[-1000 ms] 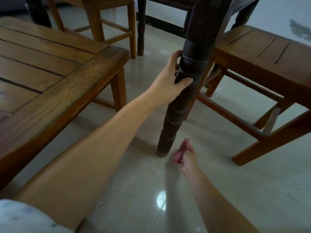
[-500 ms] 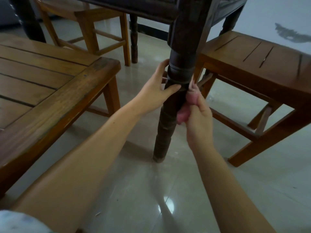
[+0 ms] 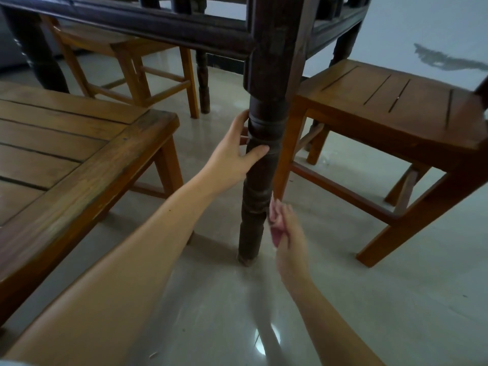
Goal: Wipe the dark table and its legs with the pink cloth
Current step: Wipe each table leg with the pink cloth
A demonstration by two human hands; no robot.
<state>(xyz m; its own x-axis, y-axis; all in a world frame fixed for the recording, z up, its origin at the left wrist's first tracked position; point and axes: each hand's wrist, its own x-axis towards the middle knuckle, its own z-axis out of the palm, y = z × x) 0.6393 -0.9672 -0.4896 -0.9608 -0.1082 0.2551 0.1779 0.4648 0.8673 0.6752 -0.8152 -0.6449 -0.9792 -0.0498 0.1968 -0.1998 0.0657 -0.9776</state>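
- One dark table (image 3: pixel 163 27): only its underside rail and legs show, across the top of the view.
- Four dark legs can be counted: the near leg (image 3: pixel 257 180) in the middle, standing on the floor (image 3: pixel 396 299); a thin far one (image 3: pixel 202 83) behind it; a thick one (image 3: pixel 34 62) at the left edge; and one (image 3: pixel 346 46) at the right, partly behind a stool.
- One pink cloth (image 3: pixel 276 231), bunched and blurred, is just right of the near leg, low down near its foot; whether it touches the wood I cannot tell.
- Two hands. The left hand (image 3: pixel 232 157) grips the near leg's upper turned part, thumb across the front, fingers going round behind.
- The right hand (image 3: pixel 289 233) pinches the cloth, fingers closed round it, close beside the leg's lower section.
- Three light-brown pieces stand around: a slatted bench (image 3: pixel 79 167) at left, a stool (image 3: pixel 396 114) at right, a chair (image 3: pixel 126 51) at the back left.
- The bench's near corner comes close to the left forearm; bare floor lies between its leg and the near leg.
- The stool's front leg stands just right of the near leg, with a narrow gap above the right hand.
- In front of the near leg the floor is open toward the camera, with a bright glare spot between the forearms.
- One pale wall (image 3: pixel 422 22) at upper right carries a grey smear.
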